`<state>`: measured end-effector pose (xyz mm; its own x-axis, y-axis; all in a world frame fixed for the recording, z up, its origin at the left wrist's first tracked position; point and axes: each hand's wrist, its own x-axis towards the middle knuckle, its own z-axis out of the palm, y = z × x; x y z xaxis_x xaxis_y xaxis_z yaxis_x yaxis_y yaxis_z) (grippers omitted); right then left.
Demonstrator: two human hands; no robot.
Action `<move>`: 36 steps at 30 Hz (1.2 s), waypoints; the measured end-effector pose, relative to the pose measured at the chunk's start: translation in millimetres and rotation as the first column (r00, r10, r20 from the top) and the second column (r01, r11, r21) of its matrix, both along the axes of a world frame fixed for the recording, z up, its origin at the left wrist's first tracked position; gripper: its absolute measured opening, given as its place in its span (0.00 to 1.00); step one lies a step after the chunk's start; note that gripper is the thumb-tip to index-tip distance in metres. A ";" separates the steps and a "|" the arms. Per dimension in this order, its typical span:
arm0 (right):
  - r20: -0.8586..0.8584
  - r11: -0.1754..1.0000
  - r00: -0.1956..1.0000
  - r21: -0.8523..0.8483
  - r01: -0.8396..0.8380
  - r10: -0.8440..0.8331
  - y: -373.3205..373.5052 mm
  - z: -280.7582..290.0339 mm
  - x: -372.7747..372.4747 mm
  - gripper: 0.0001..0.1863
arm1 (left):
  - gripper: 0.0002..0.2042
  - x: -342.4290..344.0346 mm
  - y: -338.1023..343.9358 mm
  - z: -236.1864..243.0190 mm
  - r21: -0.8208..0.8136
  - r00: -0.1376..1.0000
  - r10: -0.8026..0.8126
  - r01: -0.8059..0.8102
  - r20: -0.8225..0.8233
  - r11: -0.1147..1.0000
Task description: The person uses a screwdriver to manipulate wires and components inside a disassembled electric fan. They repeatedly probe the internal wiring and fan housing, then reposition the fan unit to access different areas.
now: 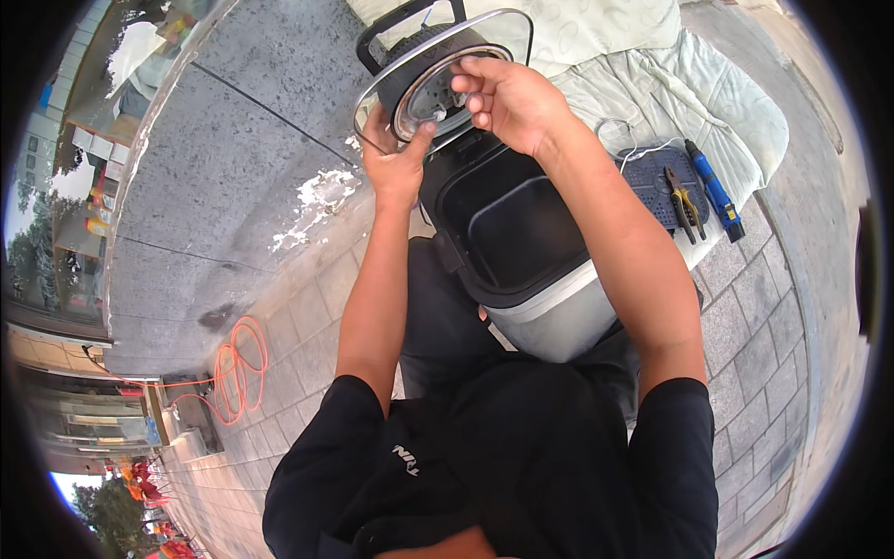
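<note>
**Two hands at the raised lid of a small cooking appliance held on a lap**

At about 8 o'clock, an orange cable [233, 373] is seen coiled on grey paving stones [307, 317], beside a large flat stone slab [214, 158] that fills the upper left.

Nearer the centre, at about 11 o'clock, the left hand [396, 158] is raised to the lower edge of a round metal plate [438, 84] set inside the opened lid [447, 37] of the appliance. Its thumb and fingers are closed on the plate's rim.

At 12 o'clock, the right hand [507, 102] is brought down on the same plate from above, with the fingers curled in and pinched at its rim; what, if anything, is held between the fingertips cannot be told.

Just below the hands, at the centre, the appliance body [540, 279] is seen tilted on the person's lap, silver outside with a black inner well standing open.

At about 2 o'clock, a pale green quilted cloth [708, 102] is spread on the ground. On it a dark perforated tray [652, 186] is laid, with pliers [684, 205] resting on top and a blue-handled tool [715, 191] just beside it.
</note>
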<state>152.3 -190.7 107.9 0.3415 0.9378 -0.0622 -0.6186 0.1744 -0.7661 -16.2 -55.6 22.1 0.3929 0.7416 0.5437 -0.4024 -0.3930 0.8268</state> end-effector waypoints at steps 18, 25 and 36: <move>0.948 0.950 0.286 0.046 0.308 -0.138 -37.7 -16.8 21.9 0.17 | 0.39 -3.0 19.0 10.5 -0.022 0.993 -0.065 0.063 -0.097 0.998; 0.952 0.933 -0.298 0.047 0.357 0.067 -7.3 -28.9 1.1 0.44 | 0.37 2.4 23.4 16.6 -0.075 0.994 -0.021 0.013 -0.110 0.997; 0.925 0.918 -0.378 0.189 0.347 -0.047 33.2 -52.3 8.3 0.43 | 0.44 2.8 24.7 17.0 -0.069 0.989 0.011 -0.022 -0.148 0.997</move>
